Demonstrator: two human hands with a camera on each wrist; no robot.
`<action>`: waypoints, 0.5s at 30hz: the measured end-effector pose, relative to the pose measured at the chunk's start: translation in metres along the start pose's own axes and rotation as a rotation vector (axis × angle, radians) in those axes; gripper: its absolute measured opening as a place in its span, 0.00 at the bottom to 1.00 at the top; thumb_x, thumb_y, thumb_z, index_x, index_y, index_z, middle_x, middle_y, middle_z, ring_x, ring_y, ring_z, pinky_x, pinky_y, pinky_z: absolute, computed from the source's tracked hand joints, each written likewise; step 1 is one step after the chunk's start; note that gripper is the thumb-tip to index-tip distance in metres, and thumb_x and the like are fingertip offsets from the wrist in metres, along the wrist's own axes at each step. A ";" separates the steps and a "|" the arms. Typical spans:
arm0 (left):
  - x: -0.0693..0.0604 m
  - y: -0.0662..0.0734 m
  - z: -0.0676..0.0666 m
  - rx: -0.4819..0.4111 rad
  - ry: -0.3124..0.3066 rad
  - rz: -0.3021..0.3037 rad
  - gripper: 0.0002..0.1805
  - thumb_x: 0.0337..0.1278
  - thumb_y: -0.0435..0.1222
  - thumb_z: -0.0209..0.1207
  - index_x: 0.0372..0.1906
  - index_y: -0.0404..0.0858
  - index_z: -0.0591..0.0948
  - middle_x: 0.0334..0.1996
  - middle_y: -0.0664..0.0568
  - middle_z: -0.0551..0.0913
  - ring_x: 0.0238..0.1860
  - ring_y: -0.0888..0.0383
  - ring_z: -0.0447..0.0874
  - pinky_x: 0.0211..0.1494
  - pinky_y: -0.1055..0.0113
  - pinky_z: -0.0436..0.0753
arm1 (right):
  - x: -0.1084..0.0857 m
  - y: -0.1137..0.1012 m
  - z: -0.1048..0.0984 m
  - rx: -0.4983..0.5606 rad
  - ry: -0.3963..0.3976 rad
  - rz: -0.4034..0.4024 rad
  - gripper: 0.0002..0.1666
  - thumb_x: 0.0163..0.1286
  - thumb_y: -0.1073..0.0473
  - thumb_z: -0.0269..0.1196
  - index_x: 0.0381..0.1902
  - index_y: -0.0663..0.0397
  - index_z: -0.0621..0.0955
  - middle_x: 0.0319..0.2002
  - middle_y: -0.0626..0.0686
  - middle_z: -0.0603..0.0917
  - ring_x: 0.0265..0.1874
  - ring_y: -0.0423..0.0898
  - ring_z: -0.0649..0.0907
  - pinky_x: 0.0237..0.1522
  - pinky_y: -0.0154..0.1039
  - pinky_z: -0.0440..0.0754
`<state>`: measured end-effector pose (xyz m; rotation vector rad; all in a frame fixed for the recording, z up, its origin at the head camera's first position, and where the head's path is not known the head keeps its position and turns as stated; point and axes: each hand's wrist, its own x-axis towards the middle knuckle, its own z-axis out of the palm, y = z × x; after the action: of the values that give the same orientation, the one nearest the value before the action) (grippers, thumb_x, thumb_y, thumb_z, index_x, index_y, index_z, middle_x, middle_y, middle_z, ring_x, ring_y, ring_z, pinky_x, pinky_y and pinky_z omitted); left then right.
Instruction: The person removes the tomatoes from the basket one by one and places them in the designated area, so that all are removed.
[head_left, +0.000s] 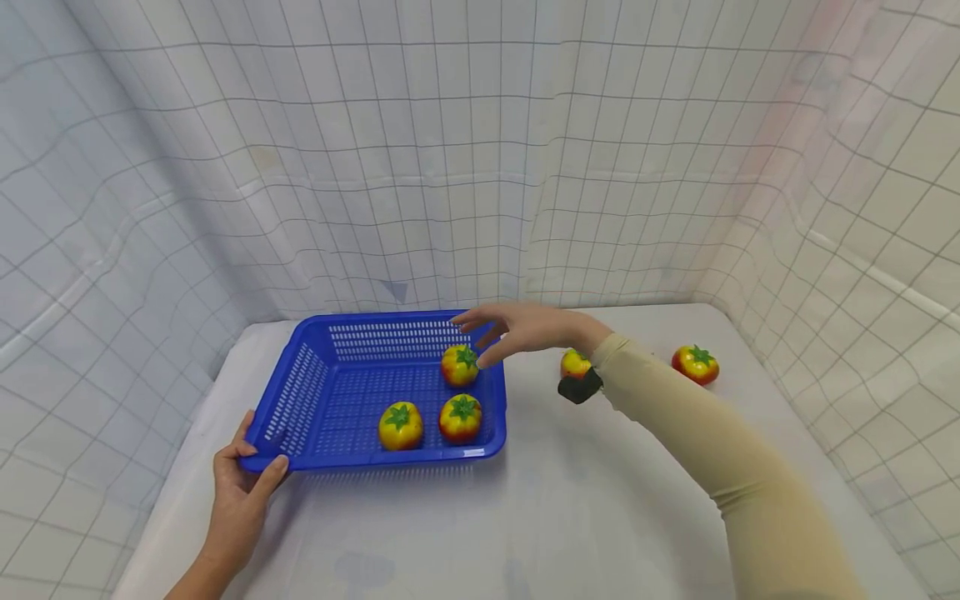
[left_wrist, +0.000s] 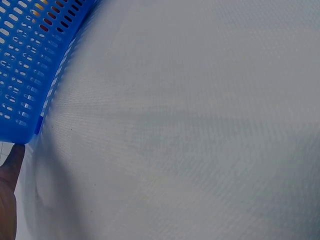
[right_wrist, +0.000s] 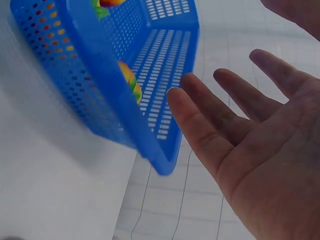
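Right hand (head_left: 527, 327) hanging wide, empty over basket (head_left: 352, 408), far right.
Left hand (head_left: 238, 504) gripping its near-left corner (head_left: 264, 461) — should be bracing; right, avoiding fruit (head_left: 455, 365).

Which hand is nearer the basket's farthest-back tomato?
Right. The right hand hovers close to that tomato, by the right rim of the basket; the left hand grips its near-left corner.

A blue perforated plastic basket (head_left: 356, 398) sits open side up at the lower left of centre, 3 yellow-and-red tomatoes (head_left: 460, 418) with green calyxes in its right half, and 2 similar tomatoes (head_left: 695, 364) lie apart, right of centre, 1 partly hidden.
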<state>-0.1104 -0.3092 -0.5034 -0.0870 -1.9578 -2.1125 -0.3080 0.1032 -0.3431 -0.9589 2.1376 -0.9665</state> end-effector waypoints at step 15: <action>0.000 -0.001 -0.001 0.009 -0.002 -0.001 0.19 0.78 0.25 0.48 0.54 0.49 0.55 0.83 0.55 0.35 0.70 0.56 0.60 0.58 0.77 0.78 | 0.048 -0.026 0.017 0.005 -0.157 -0.051 0.44 0.65 0.45 0.73 0.76 0.30 0.67 0.72 0.42 0.70 0.65 0.45 0.76 0.65 0.44 0.76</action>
<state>-0.1108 -0.3105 -0.5043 -0.0871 -1.9689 -2.1048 -0.3131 0.0463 -0.3421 -1.0558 1.9880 -0.8906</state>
